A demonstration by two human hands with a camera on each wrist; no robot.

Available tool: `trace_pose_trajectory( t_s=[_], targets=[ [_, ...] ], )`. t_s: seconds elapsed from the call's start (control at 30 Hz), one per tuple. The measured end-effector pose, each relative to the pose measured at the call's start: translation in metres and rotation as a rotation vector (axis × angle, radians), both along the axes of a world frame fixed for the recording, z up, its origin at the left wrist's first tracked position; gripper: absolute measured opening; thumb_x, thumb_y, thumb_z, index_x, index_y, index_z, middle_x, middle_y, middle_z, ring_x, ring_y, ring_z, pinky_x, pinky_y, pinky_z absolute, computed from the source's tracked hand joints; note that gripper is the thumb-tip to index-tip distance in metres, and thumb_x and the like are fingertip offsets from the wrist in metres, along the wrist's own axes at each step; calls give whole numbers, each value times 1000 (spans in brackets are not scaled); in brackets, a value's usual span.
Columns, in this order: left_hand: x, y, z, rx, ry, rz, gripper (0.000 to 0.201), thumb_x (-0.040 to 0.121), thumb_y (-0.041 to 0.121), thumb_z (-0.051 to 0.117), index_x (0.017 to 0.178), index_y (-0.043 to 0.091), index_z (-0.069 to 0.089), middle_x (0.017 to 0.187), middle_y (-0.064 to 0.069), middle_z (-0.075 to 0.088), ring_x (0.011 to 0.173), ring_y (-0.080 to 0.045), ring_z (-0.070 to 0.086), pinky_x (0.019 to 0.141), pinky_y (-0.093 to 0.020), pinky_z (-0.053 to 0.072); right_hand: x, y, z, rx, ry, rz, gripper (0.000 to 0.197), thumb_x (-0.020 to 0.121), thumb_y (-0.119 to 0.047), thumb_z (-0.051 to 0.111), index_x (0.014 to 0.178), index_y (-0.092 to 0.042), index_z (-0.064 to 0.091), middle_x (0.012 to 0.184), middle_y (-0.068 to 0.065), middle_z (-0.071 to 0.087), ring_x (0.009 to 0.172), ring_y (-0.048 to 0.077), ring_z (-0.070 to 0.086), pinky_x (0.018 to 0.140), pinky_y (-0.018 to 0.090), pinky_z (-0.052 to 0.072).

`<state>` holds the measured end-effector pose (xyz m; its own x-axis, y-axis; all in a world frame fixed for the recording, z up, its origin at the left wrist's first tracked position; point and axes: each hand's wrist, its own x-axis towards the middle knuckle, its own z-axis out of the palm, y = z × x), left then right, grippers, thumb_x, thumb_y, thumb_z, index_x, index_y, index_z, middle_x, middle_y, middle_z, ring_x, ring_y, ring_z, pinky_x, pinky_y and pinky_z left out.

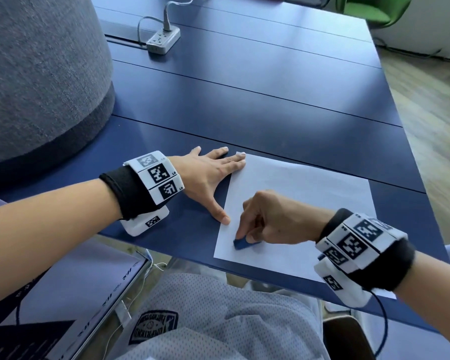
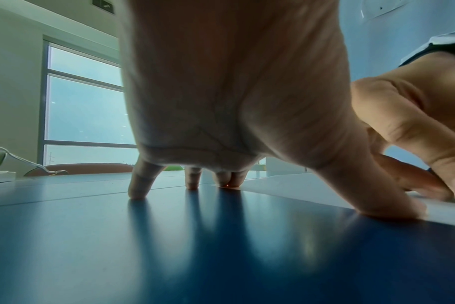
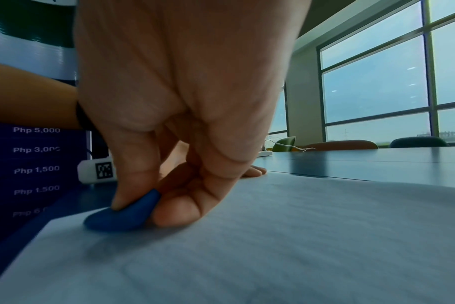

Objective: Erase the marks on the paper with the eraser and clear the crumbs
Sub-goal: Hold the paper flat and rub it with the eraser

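Observation:
A white sheet of paper (image 1: pixel 299 203) lies on the blue table near its front edge. My right hand (image 1: pixel 247 236) pinches a small blue eraser (image 1: pixel 240 244) between thumb and fingers and presses it onto the paper's near left corner; the right wrist view shows the eraser (image 3: pixel 122 216) flat against the paper (image 3: pixel 273 236). My left hand (image 1: pixel 213 172) lies spread flat, fingers straight, with fingertips on the paper's far left corner and the thumb at its left edge. I can make out no marks or crumbs on the sheet.
A white power strip (image 1: pixel 163 40) with a cable sits far back on the blue table (image 1: pixel 270 100). A large grey upholstered seat (image 1: pixel 37 74) stands at the left. A dark printed board (image 1: pixel 50 294) leans below the table's front edge.

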<state>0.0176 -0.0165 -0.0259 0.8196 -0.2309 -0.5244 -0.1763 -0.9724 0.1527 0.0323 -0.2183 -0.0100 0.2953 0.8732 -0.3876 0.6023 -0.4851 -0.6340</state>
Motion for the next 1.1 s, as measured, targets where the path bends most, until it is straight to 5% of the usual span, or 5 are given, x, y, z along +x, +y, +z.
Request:
trace_pose_trajectory(
  t_s=[0.17,0.63,0.83,1.0,1.1],
  targets=[
    [0,-1,2,1,-1,2,137,56,85,65,155,31,-13,158,23,-23,146,-9,-22,116,-62,-3,12,3,-6,154,-87,-183,25,76,2,68,89,-17,79,66,-6,58,58,2,51,58,10,38],
    [-1,1,-1,-22,-3,4,138,55,85,66,155,31,-13,157,24,-23,146,-10,-23,115,-63,-5,6,1,-3,11,-47,-3,23,76,-4,68,88,-21,77,73,-3,68,60,3,56,58,11,42],
    [-1,0,0,-21,-2,4,138,55,85,66,154,31,-14,157,23,-24,146,-10,-24,116,-62,-6,53,4,-9,114,-110,-367,21,77,-3,66,81,-21,75,57,-9,60,46,2,50,52,22,45],
    [0,2,-3,-19,-3,-12,139,55,87,64,154,31,-15,157,23,-25,146,-10,-24,115,-63,-5,37,6,-4,-12,-87,-157,19,78,-7,67,84,-23,74,59,-12,59,50,0,51,52,11,39],
    [1,3,-4,-20,-2,-12,139,55,87,64,154,31,-15,156,23,-25,145,-10,-25,116,-63,-5,61,13,-3,35,-150,-272,19,78,-6,67,85,-23,74,59,-11,60,46,-3,52,52,11,40]
  ],
)
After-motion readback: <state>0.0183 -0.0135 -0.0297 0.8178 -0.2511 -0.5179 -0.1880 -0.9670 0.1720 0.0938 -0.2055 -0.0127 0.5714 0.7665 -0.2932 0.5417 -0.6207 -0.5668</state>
